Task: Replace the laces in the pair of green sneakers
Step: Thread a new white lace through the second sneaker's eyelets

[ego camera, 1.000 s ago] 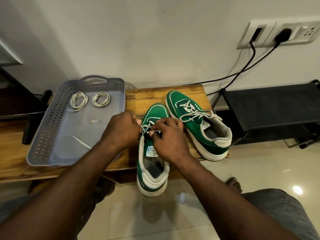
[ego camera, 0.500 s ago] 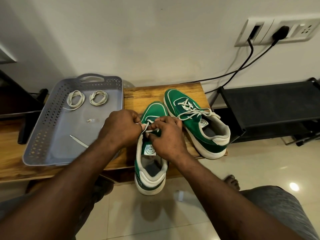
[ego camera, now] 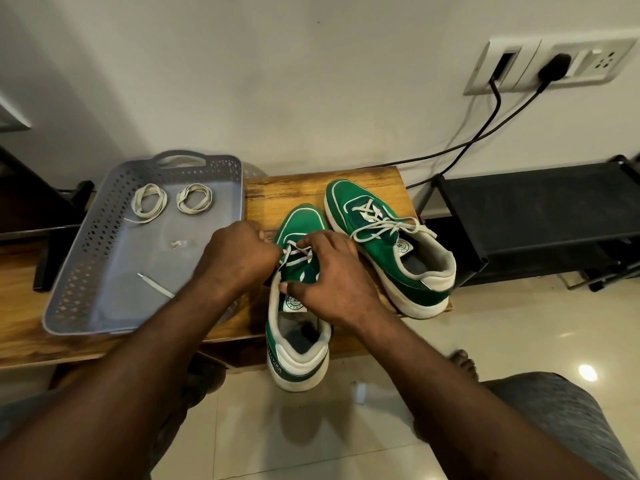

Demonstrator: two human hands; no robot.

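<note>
Over the last second the right hand (ego camera: 332, 275) has spread from its tight pinch across the near sneaker (ego camera: 298, 362), thumb by the tongue label, fingertips at the lace (ego camera: 294, 259); whether it grasps anything I cannot tell. The left hand (ego camera: 239, 258), just beside it, stays clenched on that lace, so unlacing looks barely begun. Beyond the right hand sits the far sneaker (ego camera: 408, 275), laced. Left of both, a tray (ego camera: 104, 237) on the wooden worktop (ego camera: 294, 188) holds coiled laces (ego camera: 149, 202); tiled floor below

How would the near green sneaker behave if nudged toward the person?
Likely apt to tip off: the near sneaker's heel overhangs the wooden table. Its upper probably feels soft and floppy, with the lace threaded through only a few eyelets.
</note>
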